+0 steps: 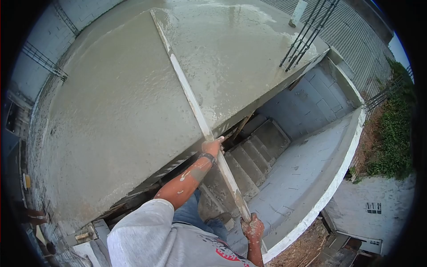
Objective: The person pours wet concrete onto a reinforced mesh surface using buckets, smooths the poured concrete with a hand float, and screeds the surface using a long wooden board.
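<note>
A long, pale screed board point(187, 89) smeared with cement runs from the wet concrete slab point(120, 107) back toward my body. Its far end rests on the slab's wet surface. My left hand point(213, 146), with a dark band on the wrist and cement splashes up the forearm, is closed around the board near the slab's edge. Lower down, close to my side, my right hand point(252, 228) grips the near part of the same board. Its fingers are wrapped round it and spotted with cement.
Concrete stairs point(249, 162) drop through the opening beside the slab, where I stand. A curved block wall point(307, 164) bounds them on the right. Upright rebar point(307, 38) sticks out at the slab's far right corner, and more rebar point(44, 61) at the left. Corrugated roofing point(356, 40) lies beyond.
</note>
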Demonstrator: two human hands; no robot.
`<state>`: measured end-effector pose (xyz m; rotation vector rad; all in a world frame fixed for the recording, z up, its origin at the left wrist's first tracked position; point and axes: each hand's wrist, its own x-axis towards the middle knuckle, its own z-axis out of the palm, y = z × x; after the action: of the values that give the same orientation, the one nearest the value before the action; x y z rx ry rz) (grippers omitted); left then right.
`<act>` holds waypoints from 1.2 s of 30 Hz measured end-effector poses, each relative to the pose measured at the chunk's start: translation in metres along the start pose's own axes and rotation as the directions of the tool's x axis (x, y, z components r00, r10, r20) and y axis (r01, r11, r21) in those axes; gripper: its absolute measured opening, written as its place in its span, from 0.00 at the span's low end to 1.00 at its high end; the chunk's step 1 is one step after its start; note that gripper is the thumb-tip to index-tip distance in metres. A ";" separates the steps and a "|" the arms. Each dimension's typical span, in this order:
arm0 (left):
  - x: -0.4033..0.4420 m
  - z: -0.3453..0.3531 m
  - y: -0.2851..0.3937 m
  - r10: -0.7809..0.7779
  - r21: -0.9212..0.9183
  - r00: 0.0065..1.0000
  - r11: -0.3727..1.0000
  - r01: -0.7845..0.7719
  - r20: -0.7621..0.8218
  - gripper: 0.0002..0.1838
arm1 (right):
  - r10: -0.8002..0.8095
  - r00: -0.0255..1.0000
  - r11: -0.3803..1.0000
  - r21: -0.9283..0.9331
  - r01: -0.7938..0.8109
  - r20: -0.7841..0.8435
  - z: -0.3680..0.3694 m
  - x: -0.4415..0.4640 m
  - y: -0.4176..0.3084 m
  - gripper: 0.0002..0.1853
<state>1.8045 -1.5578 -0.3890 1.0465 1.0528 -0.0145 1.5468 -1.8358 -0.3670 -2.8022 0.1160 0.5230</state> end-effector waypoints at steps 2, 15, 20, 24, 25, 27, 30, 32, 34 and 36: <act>0.000 0.006 0.000 -0.001 0.025 1.000 1.000 0.001 0.008 0.11 | 0.026 1.000 0.999 0.019 -0.027 0.003 0.000 -0.004 -0.003 0.22; 0.012 0.056 0.004 0.052 0.117 0.989 0.991 -0.069 0.142 0.13 | 0.170 0.985 0.979 0.119 -0.168 -0.013 -0.004 -0.003 -0.023 0.23; 0.021 0.079 0.005 0.062 0.106 0.971 0.990 -0.089 0.230 0.14 | 0.228 0.974 0.965 0.129 -0.227 0.007 -0.004 0.008 -0.031 0.23; 0.031 0.098 0.007 0.070 0.138 0.967 0.985 -0.106 0.244 0.14 | 0.248 0.969 0.953 0.185 -0.241 -0.018 0.003 0.015 -0.034 0.24; 0.034 0.103 0.009 0.071 0.148 0.965 0.983 -0.111 0.252 0.14 | 0.249 0.968 0.949 0.208 -0.238 -0.031 0.005 0.019 -0.035 0.24; 0.036 0.110 0.012 0.077 0.160 0.958 0.979 -0.125 0.278 0.14 | 0.270 0.962 0.944 0.208 -0.258 -0.031 0.005 0.024 -0.038 0.25; 0.040 0.117 0.015 0.078 0.200 0.946 0.969 -0.146 0.313 0.14 | 0.303 0.953 0.927 0.234 -0.293 -0.007 0.007 0.026 -0.044 0.26; 0.040 0.120 0.015 0.086 0.202 0.929 0.965 -0.167 0.360 0.16 | 0.308 0.951 0.922 0.250 -0.295 -0.013 0.010 0.024 -0.049 0.27; 0.041 0.123 0.017 0.087 0.231 0.935 0.957 -0.174 0.344 0.15 | 0.295 0.954 0.928 0.255 -0.273 -0.051 0.012 0.020 -0.054 0.27; 0.041 0.121 0.018 0.078 0.265 0.935 0.948 -0.177 0.346 0.15 | 0.304 0.952 0.925 0.252 -0.285 -0.040 0.017 0.020 -0.064 0.27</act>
<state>1.9204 -1.6152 -0.3952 1.3276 0.6836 -0.2397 1.5677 -1.7705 -0.3720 -2.5743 0.5869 0.4301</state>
